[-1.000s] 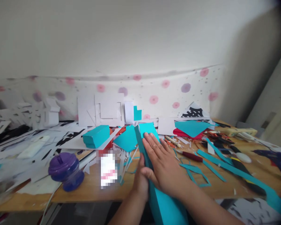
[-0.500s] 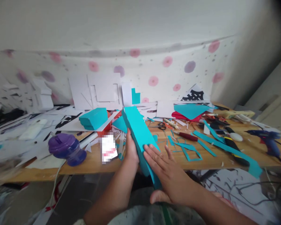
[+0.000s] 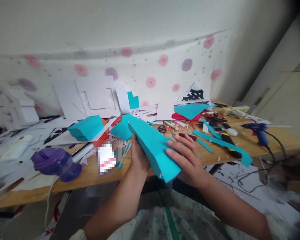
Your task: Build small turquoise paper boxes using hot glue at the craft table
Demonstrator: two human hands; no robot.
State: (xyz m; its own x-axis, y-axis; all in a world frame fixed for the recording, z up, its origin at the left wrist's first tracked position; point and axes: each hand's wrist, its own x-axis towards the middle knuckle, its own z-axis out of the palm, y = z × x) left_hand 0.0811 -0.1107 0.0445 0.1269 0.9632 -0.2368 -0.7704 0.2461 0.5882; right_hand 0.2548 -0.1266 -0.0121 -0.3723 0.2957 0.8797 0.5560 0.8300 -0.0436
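A long turquoise paper-covered box piece (image 3: 152,141) is held over the table's front edge, its near end tilted toward me. My left hand (image 3: 139,155) grips its left side from below, the fingers partly hidden behind it. On the right side, my right hand (image 3: 187,160) holds the near part, fingers laid over the top face and thumb out of sight. Left of the piece, a second turquoise box (image 3: 86,128) rests on a white board. A turquoise sheet (image 3: 122,129) lies just beyond my left hand.
A purple cup (image 3: 56,163) stands at the left on the wooden table (image 3: 150,170). Scissors (image 3: 162,128), turquoise strips (image 3: 222,143) and a yellow-black tool (image 3: 230,146) lie to the right. A blue glue gun (image 3: 257,130) with a cord sits at the far right. White cut boards (image 3: 87,96) lean at the back.
The box piece has turned, so its near end now shows at the front right. My right hand went from lying flat on top to holding its right side. The camera view swung right.
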